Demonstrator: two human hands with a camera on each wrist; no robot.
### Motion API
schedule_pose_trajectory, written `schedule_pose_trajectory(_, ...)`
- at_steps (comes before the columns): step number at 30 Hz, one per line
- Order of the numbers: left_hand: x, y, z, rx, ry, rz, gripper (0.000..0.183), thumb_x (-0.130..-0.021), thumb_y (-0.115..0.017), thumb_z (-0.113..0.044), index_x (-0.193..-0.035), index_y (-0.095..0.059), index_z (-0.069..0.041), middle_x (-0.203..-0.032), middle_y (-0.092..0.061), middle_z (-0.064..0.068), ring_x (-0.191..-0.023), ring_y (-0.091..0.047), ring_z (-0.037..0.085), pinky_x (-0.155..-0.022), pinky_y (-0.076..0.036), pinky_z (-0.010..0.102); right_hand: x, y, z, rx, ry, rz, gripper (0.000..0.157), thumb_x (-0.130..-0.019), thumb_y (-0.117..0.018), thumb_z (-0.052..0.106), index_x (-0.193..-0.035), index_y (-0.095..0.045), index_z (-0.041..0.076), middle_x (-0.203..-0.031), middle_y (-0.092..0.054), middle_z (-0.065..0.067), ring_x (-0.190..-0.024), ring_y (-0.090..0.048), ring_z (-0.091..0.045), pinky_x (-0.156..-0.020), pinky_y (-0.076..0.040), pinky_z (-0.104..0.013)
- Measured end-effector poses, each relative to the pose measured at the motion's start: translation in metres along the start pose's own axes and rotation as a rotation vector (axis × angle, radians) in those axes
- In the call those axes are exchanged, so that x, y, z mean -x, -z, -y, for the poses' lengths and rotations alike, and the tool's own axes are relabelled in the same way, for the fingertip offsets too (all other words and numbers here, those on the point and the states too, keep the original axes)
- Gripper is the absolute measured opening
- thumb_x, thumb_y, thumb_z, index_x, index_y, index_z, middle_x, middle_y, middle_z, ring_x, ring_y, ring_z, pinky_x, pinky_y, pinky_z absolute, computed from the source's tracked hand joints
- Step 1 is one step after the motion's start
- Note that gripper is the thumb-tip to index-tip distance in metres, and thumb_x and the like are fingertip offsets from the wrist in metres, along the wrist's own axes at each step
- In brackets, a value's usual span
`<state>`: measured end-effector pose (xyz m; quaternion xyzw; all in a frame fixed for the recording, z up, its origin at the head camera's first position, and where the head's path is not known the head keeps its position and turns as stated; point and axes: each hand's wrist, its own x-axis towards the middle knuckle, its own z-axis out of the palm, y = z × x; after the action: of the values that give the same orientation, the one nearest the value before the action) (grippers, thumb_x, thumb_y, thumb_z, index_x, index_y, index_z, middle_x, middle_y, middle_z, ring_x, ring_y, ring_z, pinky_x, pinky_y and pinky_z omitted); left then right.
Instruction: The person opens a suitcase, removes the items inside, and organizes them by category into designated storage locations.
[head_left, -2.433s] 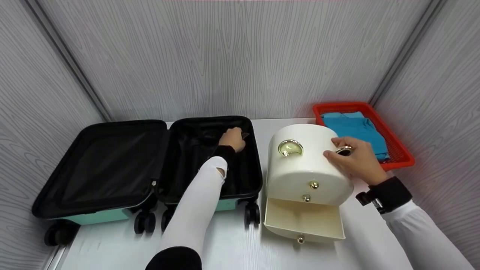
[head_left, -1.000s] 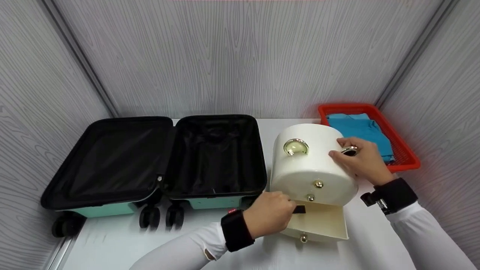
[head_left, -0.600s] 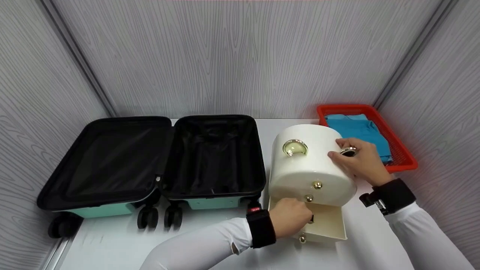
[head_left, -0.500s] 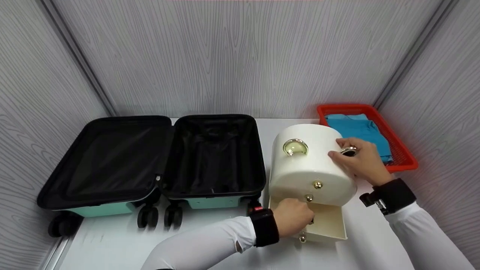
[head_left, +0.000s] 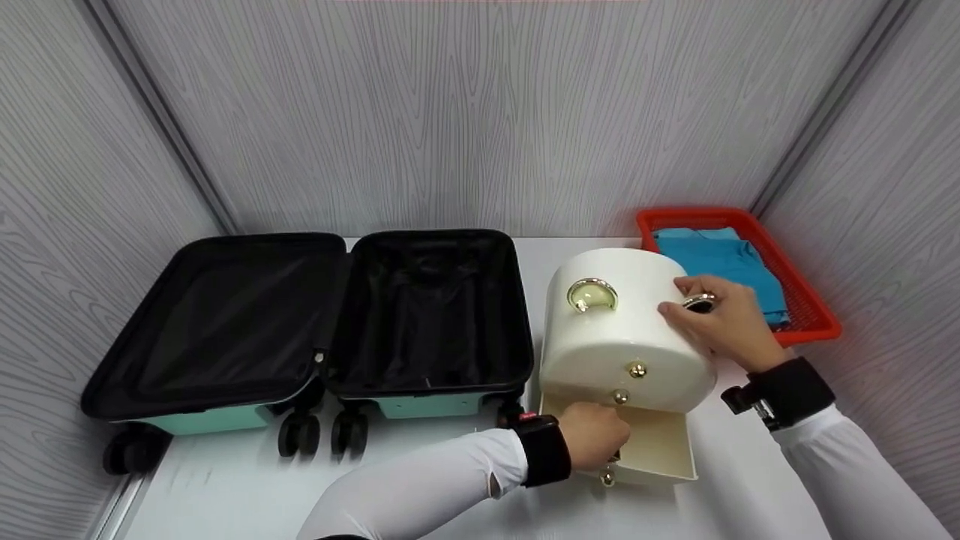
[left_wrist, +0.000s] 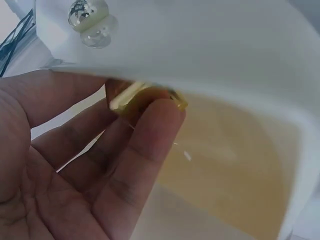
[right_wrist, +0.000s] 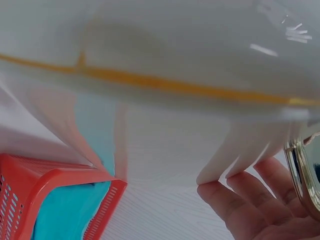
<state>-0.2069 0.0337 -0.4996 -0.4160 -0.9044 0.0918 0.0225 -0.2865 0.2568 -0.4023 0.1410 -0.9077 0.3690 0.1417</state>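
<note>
In the head view my left hand (head_left: 596,435) is down in the pulled-out bottom drawer (head_left: 660,446) of a white, round-topped desktop organizer (head_left: 615,300). Its thumb and fingers pinch a small shiny gold-and-brown item (left_wrist: 132,100), seen best in the left wrist view. The fingers hide part of it, so its kind is unclear. My right hand (head_left: 724,319) rests against the organizer's right side, around the gold ring handle (head_left: 699,302). In the right wrist view its fingertips (right_wrist: 212,192) touch the white side panel. A second ring handle (head_left: 592,295) is on the organizer's left.
An open black-lined, mint-green suitcase (head_left: 431,315) lies to the left, its wheels toward me. Behind the organizer at the right, a red plastic basket (head_left: 814,322) holds folded blue cloth (head_left: 724,266). Grey wood-grain walls enclose the white table (head_left: 247,480).
My left hand has come out of the suitcase, carried a small dark item to the right and lowered it into the drawer. The right hand stays on the organizer.
</note>
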Motion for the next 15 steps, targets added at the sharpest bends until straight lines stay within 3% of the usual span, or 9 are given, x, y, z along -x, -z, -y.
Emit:
schedule_pose_trajectory(5,0.000,0.002,0.000,0.016,0.013,0.030,0.009,-0.091,-0.085,-0.030,-0.089,-0.077,-0.027,-0.089,-0.079,-0.010,-0.074,-0.069,0.008,-0.057,-0.055,0.027,0.001,0.000,-0.001,-0.004,0.009,-0.010,0.026,-0.093,-0.088,0.019,-0.088,-0.072,0.000,-0.129,-0.076,-0.026,-0.128,-0.068,-0.046,-0.091,-0.037,0.003)
schedule_pose_trajectory(8,0.004,0.006,-0.001,0.021,0.017,0.006,0.009,-0.090,-0.084,-0.029,-0.085,-0.077,-0.027,-0.087,-0.078,-0.010,-0.072,-0.069,0.008,-0.056,-0.053,0.028,0.001,-0.002,-0.002,-0.016,0.015,-0.020,0.026,-0.092,-0.089,0.018,-0.087,-0.071,0.000,-0.128,-0.076,-0.026,-0.127,-0.068,-0.046,-0.091,-0.037,0.002)
schedule_pose_trajectory(15,0.025,0.022,-0.018,-0.038,-0.004,-0.223,0.022,-0.090,-0.078,-0.027,-0.069,-0.069,-0.026,-0.070,-0.069,-0.012,-0.057,-0.060,0.006,-0.043,-0.044,0.027,-0.001,-0.004,-0.003,-0.025,0.025,-0.024,0.028,-0.092,-0.089,0.018,-0.083,-0.069,0.000,-0.128,-0.076,-0.027,-0.127,-0.068,-0.047,-0.090,-0.038,0.001)
